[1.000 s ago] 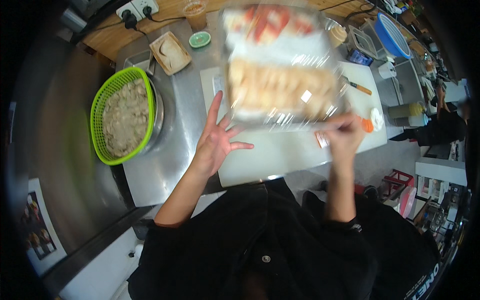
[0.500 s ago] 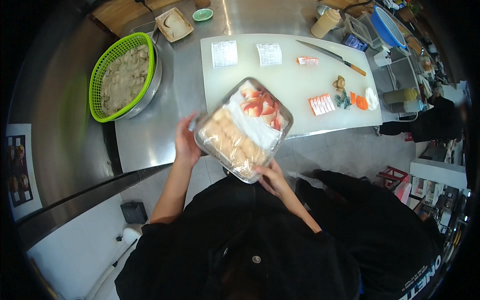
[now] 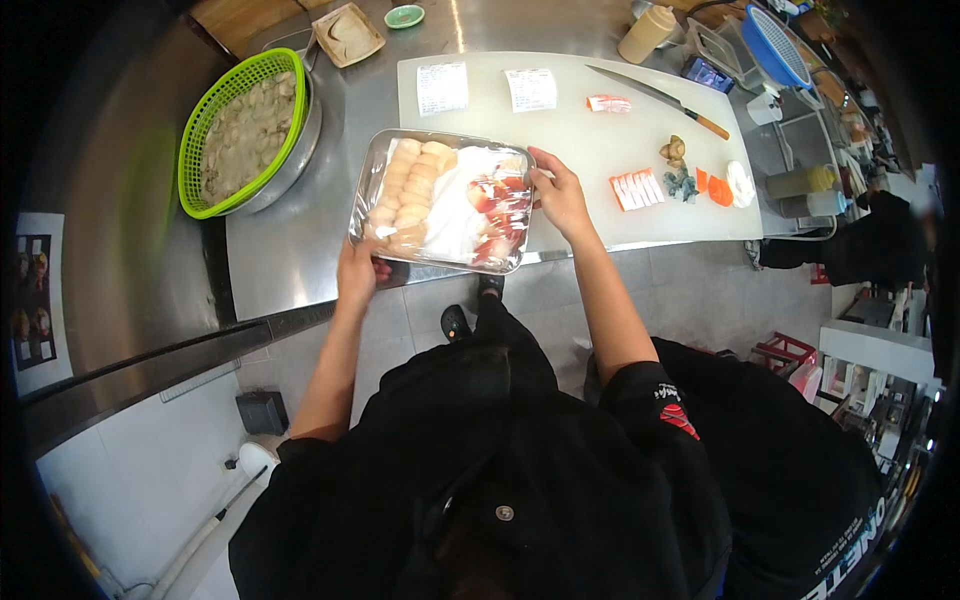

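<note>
I hold a rectangular metal tray (image 3: 372, 178) covered with clear film, level above the front edge of the steel counter. It holds a row of pale scallop-like pieces, white slices and red-and-white fish pieces. My left hand (image 3: 357, 272) grips its near left corner from below. My right hand (image 3: 560, 195) grips its right side. Behind the tray lies a white cutting board (image 3: 600, 150).
On the board lie two paper slips (image 3: 441, 88), a knife (image 3: 660, 100), small pieces of fish (image 3: 637, 189) and carrot garnish (image 3: 715, 187). A green basket (image 3: 245, 130) of pale food sits in a metal bowl at the left. A blue basket (image 3: 783, 45) and bottles stand at the right.
The tray has come down from close to the camera and turned level over the counter edge. My left hand left the board and took the tray's corner; my right hand shifted to its right side.
</note>
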The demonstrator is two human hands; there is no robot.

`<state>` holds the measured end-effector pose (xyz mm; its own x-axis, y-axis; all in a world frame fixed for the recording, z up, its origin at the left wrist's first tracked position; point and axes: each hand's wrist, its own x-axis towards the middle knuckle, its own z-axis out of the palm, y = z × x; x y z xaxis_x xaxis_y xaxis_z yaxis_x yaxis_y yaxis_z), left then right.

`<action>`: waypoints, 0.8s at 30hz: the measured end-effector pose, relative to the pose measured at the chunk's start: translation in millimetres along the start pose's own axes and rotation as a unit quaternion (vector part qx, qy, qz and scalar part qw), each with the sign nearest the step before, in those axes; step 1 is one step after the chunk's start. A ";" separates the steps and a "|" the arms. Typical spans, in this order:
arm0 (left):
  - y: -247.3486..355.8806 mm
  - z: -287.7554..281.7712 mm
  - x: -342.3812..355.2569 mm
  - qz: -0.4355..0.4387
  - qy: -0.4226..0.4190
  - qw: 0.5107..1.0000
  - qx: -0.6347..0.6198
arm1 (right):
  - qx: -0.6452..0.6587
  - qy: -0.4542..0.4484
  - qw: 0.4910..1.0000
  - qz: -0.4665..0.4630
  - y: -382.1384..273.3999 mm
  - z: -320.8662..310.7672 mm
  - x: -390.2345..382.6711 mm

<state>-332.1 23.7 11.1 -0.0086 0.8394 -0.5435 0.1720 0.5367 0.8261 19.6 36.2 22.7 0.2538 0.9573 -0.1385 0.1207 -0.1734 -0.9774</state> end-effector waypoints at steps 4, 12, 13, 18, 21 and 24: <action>29.8 -3.7 45.2 0.107 -0.041 0.992 -0.056 | 0.009 -0.088 0.990 0.113 5.4 -32.6 -64.1; -46.5 28.6 -40.4 0.130 -0.061 0.987 -0.069 | 0.301 -0.073 0.921 0.234 50.4 25.0 -151.8; -52.2 23.7 -52.1 0.057 -0.080 0.984 -0.150 | 0.312 -0.088 0.921 0.217 54.7 34.6 -153.4; -48.4 17.9 -64.3 -0.068 -0.205 0.924 -0.315 | 0.506 -0.072 0.820 0.258 56.4 63.9 -166.7; -40.5 32.4 -65.6 -0.061 -0.159 0.945 -0.280 | 0.437 -0.034 0.857 0.273 47.6 65.9 -166.8; -41.3 47.0 -72.5 -0.081 -0.108 0.954 -0.268 | 0.389 0.003 0.879 0.275 43.2 62.3 -163.9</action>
<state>-292.3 -63.4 9.5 0.2217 0.7351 -0.6406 -0.3424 0.6739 0.6548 -76.6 -113.8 -6.8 0.0732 0.7771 -0.6251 -0.7144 -0.3965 -0.5765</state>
